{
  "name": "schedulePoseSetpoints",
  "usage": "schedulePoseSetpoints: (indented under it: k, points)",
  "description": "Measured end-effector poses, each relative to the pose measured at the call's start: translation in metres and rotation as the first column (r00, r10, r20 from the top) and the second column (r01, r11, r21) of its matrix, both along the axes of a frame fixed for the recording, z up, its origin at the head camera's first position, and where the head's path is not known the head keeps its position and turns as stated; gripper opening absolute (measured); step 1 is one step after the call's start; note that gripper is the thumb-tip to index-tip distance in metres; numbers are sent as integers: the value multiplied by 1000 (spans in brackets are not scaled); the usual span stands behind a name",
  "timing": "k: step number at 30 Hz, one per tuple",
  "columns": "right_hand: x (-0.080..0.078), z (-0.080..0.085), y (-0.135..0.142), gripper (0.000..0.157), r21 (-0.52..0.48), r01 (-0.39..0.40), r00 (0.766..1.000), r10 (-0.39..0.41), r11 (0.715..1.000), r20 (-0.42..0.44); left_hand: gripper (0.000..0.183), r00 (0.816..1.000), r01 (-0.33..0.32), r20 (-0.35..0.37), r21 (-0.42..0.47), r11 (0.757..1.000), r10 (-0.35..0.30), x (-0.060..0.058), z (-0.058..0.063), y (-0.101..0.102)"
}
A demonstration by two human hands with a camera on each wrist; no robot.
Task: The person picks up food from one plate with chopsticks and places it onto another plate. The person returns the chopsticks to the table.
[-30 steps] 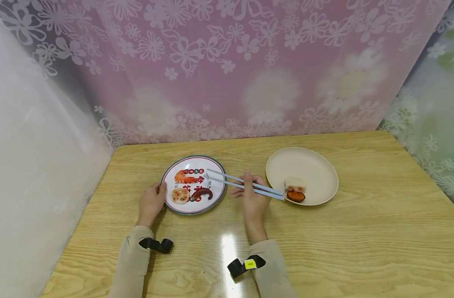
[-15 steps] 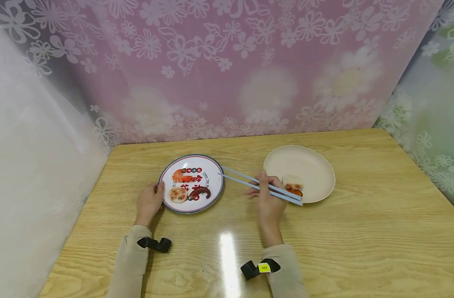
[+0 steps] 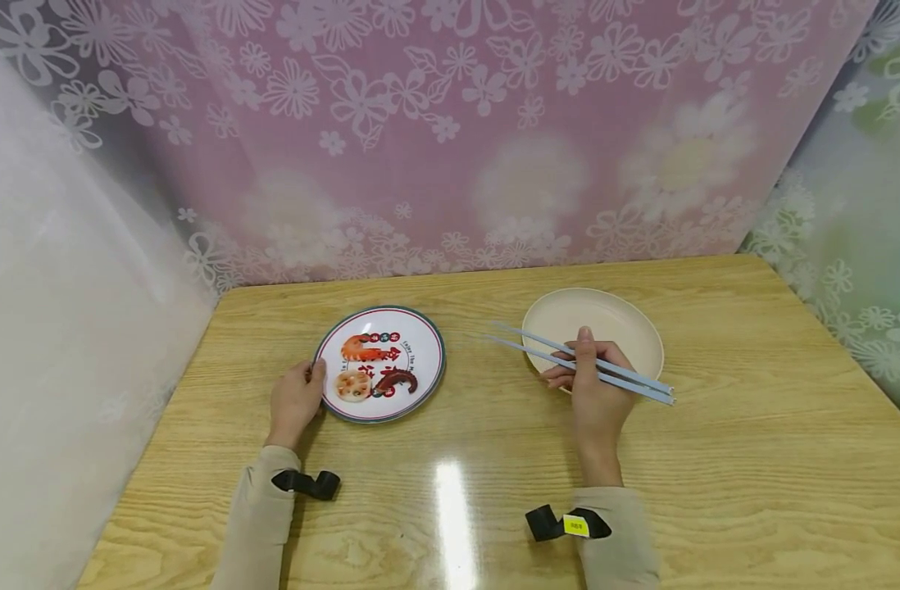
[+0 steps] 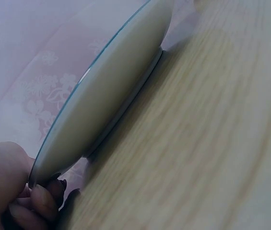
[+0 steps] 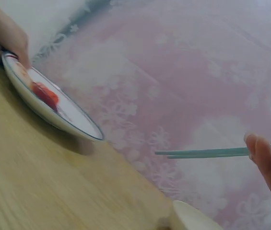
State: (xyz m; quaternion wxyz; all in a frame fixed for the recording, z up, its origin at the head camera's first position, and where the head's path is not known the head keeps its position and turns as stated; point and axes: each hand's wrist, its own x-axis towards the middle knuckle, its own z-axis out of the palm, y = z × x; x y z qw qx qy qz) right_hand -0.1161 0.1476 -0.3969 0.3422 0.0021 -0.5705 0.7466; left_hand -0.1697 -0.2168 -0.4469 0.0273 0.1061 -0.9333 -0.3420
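Note:
My left hand [image 3: 295, 400] pinches the left rim of a white plate [image 3: 420, 344] with a dark blue-green edge, thumb on top and fingers beneath, as the left wrist view shows. On this plate lie a shrimp [image 3: 361, 348], a lotus root slice [image 3: 354, 385] and a reddish-brown octopus tentacle [image 3: 397, 380]. Pale blue chopsticks [image 3: 634, 381] are held in my right hand [image 3: 597, 393], their tips pointing left with nothing between them. That hand is over the front of a cream plate [image 3: 590, 307], hiding the food pieces seen there earlier.
Both plates stand on a wood-grain table [image 3: 391, 492]. A pink floral curtain [image 3: 435, 147] hangs behind its back edge, with pale curtains at both sides. Black wrist cameras [image 3: 568, 523] are strapped over my sleeves.
My right hand has moved right with the chopsticks, from between the plates to over the cream plate. The chopstick tips have left the white plate. My left hand keeps its hold.

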Motion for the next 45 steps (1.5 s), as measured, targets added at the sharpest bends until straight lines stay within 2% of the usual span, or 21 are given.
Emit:
schedulePoseSetpoints:
  k: [7,13,20,23,28,33,38,41,45]
  points:
    - [6,15,25,33,-1,-11,1000,11,1000,6,36,1000,-1,-15,5,1000,1,0,0,0]
    - [12,22,49,27,38,24,1000,-24,999,-2,37,1000,9,-21,30,1000,-8,1,0,0]
    - [20,30,69,25,44,30,994,-35,999,103,37,1000,4,-11,34,999,-3,3,1,1]
    - [23,32,75,23,53,69,987,-76,996,144,37,1000,2,-7,34,999,-2,2,1,2]
    - [27,39,77,20,124,128,974,-149,984,172,37,1000,-2,-2,31,1000,2,2,1,1]
    - [34,50,70,21,250,158,961,-206,955,182,37,1000,-3,8,28,1000,3,2,1,1]
    - [33,47,72,21,414,173,937,-279,894,212,38,1000,-5,10,28,1000,4,2,1,1]
    - [31,42,75,19,476,132,928,-278,869,249,38,1000,-5,10,28,1000,5,2,2,1]
    - [30,42,73,16,513,48,923,-234,857,306,37,1000,-1,9,27,1000,1,3,3,2]
